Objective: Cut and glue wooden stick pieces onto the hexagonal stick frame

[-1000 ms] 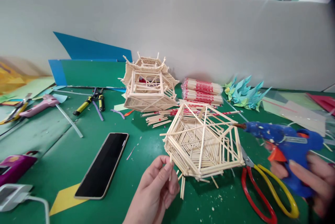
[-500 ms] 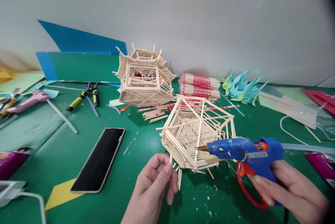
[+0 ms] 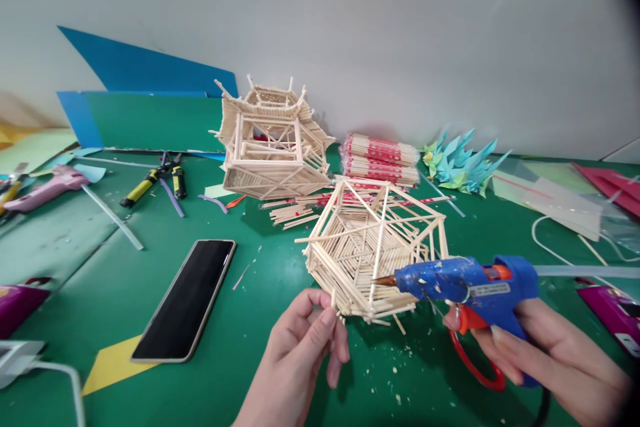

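Between the thumb and index finger of my left hand (image 3: pixel 313 334) is a thin wooden stick (image 3: pixel 333 298), its tip poking up. My right hand (image 3: pixel 545 347) is wrapped round a blue hot glue gun (image 3: pixel 465 280) with an orange trigger; its nozzle points left, in front of a wooden-stick frame (image 3: pixel 350 260). This many-sided open frame lies just beyond my left hand, with loose stick ends jutting out at its lower edge. Farther back stands a pagoda-like stick model (image 3: pixel 273 147). Whether the nozzle touches the frame I cannot tell.
Packs of sticks (image 3: pixel 380 159) lie behind the frame, beside blue folded-paper shapes (image 3: pixel 463 162). A phone (image 3: pixel 185 300) rests at left on yellow paper (image 3: pixel 115 364). Yellow-black pliers (image 3: pixel 145 187) and a pink glue gun (image 3: pixel 47 188) lie farther left. A white cable (image 3: pixel 65 370) runs at lower left.
My left hand with the stick has shifted slightly right, closer to the frame's lower edge, covering the loose stick ends there. The glue gun stays almost in the same place. The view has tilted slightly.
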A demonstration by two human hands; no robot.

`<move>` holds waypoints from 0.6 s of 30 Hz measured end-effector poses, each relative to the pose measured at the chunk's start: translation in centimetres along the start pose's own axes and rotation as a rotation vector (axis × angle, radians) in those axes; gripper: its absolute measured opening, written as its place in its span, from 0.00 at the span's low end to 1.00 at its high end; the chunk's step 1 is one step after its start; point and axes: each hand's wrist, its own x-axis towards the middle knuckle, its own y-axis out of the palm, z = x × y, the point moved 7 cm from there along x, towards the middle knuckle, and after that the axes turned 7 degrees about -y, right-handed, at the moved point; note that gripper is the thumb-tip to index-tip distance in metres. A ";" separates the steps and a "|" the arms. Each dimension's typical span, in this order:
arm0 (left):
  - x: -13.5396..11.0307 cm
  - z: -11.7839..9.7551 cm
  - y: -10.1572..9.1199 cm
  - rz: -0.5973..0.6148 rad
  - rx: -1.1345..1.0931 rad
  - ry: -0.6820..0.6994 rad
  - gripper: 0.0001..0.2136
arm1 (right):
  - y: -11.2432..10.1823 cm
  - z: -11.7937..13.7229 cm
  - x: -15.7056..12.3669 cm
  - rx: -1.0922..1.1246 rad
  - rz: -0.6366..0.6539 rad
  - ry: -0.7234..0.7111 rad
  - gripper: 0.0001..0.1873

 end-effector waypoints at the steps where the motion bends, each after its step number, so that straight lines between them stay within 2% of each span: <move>1: 0.1 0.1 0.0 0.013 -0.010 -0.009 0.09 | -0.1 -0.1 -0.2 -0.024 0.004 0.008 0.13; 4: 0.5 0.5 0.0 0.051 -0.032 -0.024 0.08 | -0.6 -0.5 -0.6 -0.082 0.000 0.040 0.14; 8: 0.6 0.8 -0.1 0.077 -0.031 -0.046 0.08 | -1.0 -1.0 -0.8 -0.083 -0.002 0.095 0.10; 10: 0.5 0.8 -0.1 0.079 -0.033 -0.052 0.08 | -1.2 -1.2 -0.9 -0.081 -0.001 0.116 0.13; 14: 0.5 0.4 -0.3 0.049 -0.023 -0.025 0.08 | -1.6 -1.3 -1.1 -0.123 0.004 0.121 0.17; 18: 0.4 0.0 -0.9 -0.046 0.010 0.044 0.09 | -1.7 -1.0 -0.9 -0.140 0.030 0.116 0.16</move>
